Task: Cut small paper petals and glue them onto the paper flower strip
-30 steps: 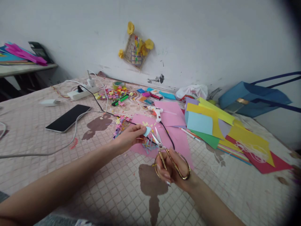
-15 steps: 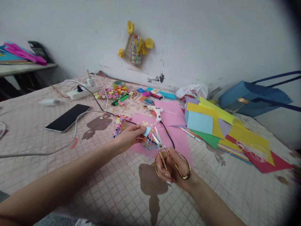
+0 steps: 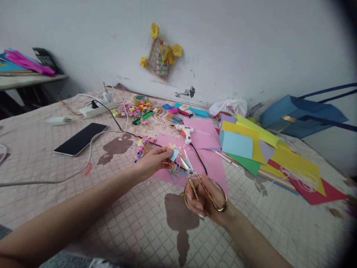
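Note:
Between the thumb and fingers of my left hand (image 3: 157, 159) is a small light blue piece of paper (image 3: 174, 155). My right hand (image 3: 208, 199) grips gold-handled scissors (image 3: 190, 172), fingers through the loops. Their blades are spread and point at the blue piece, with a small gap between. Beneath both hands lies pink paper (image 3: 214, 167), with thin pale blue strips (image 3: 177, 172) on it below the blue piece. A white glue gun (image 3: 186, 133) rests on pink paper just beyond the scissors.
Left lie a black phone (image 3: 80, 139), a white power strip (image 3: 97, 109) and cables. Small paper cutouts (image 3: 134, 109), a green cutter (image 3: 142, 118) and tape (image 3: 141, 99) are at the back. Coloured sheets (image 3: 240, 145) and a blue bag (image 3: 301, 115) are on the right.
Both hands and the scissors are almost where they were. The blades remain spread, and the blue piece is still held.

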The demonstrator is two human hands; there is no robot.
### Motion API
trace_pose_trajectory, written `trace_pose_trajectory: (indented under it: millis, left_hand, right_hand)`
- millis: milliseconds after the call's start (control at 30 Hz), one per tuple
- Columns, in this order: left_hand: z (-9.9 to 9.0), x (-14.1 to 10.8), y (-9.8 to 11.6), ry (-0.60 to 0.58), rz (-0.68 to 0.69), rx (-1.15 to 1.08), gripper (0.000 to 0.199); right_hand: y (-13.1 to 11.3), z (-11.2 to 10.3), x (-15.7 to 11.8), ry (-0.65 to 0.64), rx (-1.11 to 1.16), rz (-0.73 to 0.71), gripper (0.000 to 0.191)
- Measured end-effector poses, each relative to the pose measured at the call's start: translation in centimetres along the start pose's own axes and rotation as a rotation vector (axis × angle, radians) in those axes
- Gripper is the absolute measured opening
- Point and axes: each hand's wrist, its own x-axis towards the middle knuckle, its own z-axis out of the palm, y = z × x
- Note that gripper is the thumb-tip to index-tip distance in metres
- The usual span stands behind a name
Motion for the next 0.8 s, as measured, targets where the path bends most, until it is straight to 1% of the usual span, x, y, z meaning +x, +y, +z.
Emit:
trace_pose_trajectory:
  millis: [300, 467, 633, 800]
  left_hand:
    - [-0.15, 0.05, -0.08, -0.008, 0.02, 0.035, 0.024]
    - [-0.29, 0.08, 0.16, -0.029, 0.087, 0.201, 0.026]
    - [-0.33, -0.04, 0.36, -0.127, 0.13, 0.345, 0.023]
    - [-0.73, 0.06, 0.45, -0.226, 0.116, 0.404, 0.019]
  right_hand:
    - [0.09, -0.11, 0.01, -0.017, 0.018, 0.005, 0.057]
    - [0.06, -0.23, 0.12, -0.03, 0.046, 0.02, 0.057]
    - [0.07, -0.37, 0.09, -0.025, 0.048, 0.031, 0.057]
    - [0.25, -0.6, 0.0, -0.027, 0.055, 0.057, 0.057]
